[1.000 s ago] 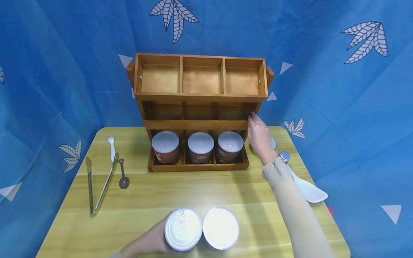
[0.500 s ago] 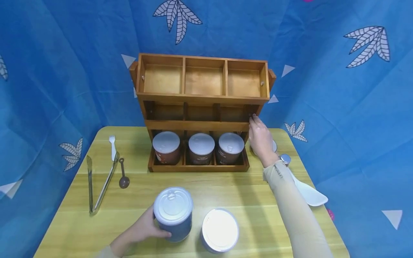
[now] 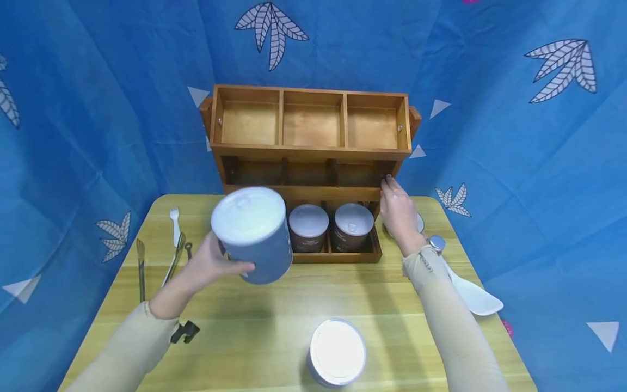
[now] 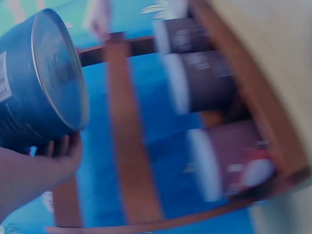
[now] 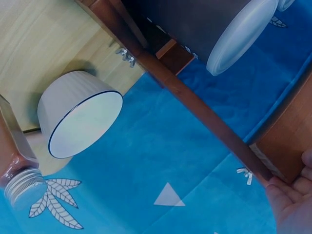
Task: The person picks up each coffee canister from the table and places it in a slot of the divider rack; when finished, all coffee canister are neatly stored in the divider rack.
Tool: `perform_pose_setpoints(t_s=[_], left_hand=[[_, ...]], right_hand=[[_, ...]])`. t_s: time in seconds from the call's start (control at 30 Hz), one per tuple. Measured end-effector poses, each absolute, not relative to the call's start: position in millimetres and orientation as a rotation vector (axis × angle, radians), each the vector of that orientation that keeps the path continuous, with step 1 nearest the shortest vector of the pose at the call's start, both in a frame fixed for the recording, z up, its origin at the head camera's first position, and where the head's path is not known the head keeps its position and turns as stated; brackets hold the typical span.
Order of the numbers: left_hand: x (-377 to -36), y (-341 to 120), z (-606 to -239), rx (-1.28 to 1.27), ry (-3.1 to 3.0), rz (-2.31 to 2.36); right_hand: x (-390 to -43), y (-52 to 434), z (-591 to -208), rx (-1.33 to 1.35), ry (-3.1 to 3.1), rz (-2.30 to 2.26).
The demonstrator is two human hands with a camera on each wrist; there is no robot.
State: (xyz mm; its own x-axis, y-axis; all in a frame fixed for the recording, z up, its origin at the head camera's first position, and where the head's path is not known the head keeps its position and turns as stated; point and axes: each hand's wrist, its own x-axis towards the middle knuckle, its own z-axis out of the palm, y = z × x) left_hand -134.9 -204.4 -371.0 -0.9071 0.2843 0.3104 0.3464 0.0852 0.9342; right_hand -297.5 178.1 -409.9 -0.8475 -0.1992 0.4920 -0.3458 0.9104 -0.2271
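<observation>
Left hand (image 3: 208, 267) fingers around blue can (image 3: 254, 234); white cup (image 5: 80, 119) clear only from right wrist.

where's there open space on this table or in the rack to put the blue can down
The left hand holds the blue can. Free: all three top compartments of the rack, and the table between the rack's front and the white-lidded can. Crowded: tongs, fork and spoon at left; the right hand and white spatula at right.
</observation>
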Motion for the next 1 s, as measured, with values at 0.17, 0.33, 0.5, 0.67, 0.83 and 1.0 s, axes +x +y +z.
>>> perform_pose_setpoints(t_s=[0.17, 0.33, 0.5, 0.67, 0.83, 1.0], left_hand=[[-160.2, -202.0, -317.6, -0.452, -2.277, -2.054], [-184.4, -199.2, -275.8, -0.292, -2.203, -1.971], [-211.8, -196.8, -254.3, -0.251, -1.984, -1.904], [-236.9, -192.2, -246.5, -0.28, -1.854, -1.65], [-251.8, -182.5, -241.8, -0.323, -1.732, -1.571], [-258.9, -176.1, -244.6, -0.29, -1.73, -1.539]], right_hand=[[-296.8, 178.2, -409.0, 0.396, -2.605, 0.426], [-296.4, 178.1, -408.9, 0.391, -2.601, 0.432], [-295.4, 177.8, -409.1, 0.39, -2.596, 0.429], [-294.3, 177.2, -409.3, 0.391, -2.593, 0.429], [-293.6, 177.9, -409.5, 0.388, -2.577, 0.424], [-293.4, 179.3, -410.5, 0.396, -2.58, 0.408]])
